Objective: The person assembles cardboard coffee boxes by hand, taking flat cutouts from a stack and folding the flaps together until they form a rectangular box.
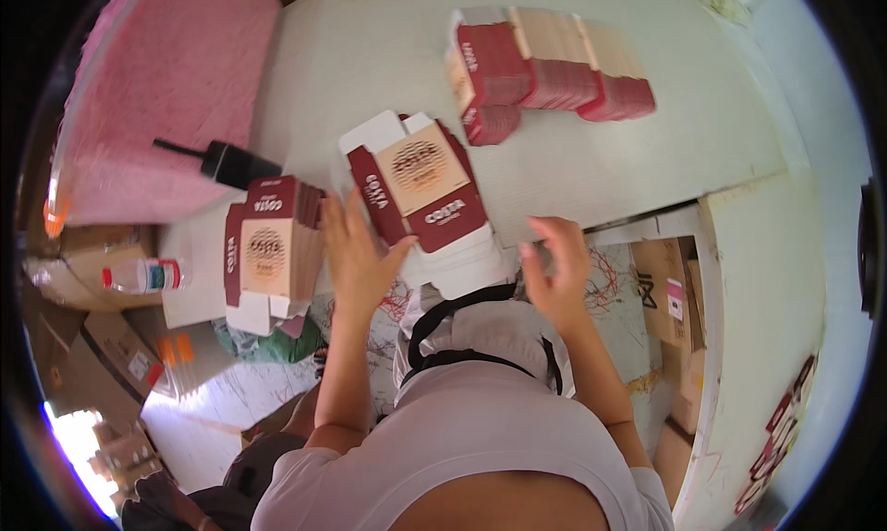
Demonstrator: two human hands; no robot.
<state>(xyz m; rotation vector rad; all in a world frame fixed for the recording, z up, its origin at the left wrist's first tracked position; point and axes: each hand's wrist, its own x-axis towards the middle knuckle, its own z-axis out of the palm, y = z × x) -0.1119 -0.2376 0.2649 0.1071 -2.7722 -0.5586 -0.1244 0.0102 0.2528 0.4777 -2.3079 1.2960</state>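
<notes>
Several stacked flat cartons (425, 185) beside left hand (358, 265), fingers spread; right hand (562, 271), fingers parted from thumb; bottle (159, 275) contents unclear.

Flat maroon cartons (425, 166), white flaps (457, 268), apparently stacked, at pale table (333, 51) edge

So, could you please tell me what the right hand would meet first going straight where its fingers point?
Probably the middle cartons: the right hand points left, toward their right edge. Its height is unclear in this single view, so it might pass above them.
</notes>
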